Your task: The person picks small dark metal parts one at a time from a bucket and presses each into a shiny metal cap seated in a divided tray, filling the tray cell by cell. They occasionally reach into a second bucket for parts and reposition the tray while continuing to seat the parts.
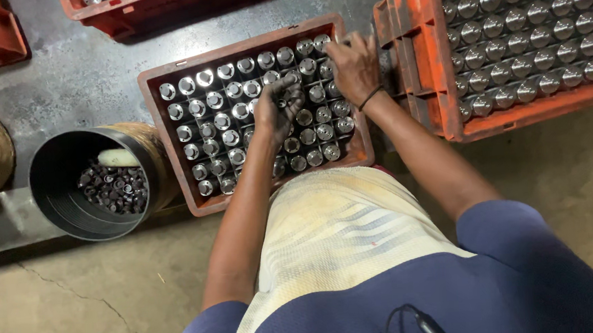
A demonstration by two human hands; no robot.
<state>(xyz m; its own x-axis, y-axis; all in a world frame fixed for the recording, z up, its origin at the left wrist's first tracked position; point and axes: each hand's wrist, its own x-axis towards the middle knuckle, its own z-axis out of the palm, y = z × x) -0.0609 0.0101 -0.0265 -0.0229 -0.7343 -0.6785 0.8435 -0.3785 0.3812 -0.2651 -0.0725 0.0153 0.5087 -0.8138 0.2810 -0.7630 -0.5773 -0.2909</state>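
Currently your left hand point(278, 106) has its grip curled shut on a small metal cylinder point(284, 100) over the middle of the red crate point(152, 103). Your right hand point(353, 65) rests at the crate's far right corner among upright cylinders; whether it grips one, cannot tell. Cylinders stand in rows, ends up. Just left: black drum point(58, 195) of dark parts. Right: fuller orange crate point(417, 63). Cracked concrete floor point(78, 303).
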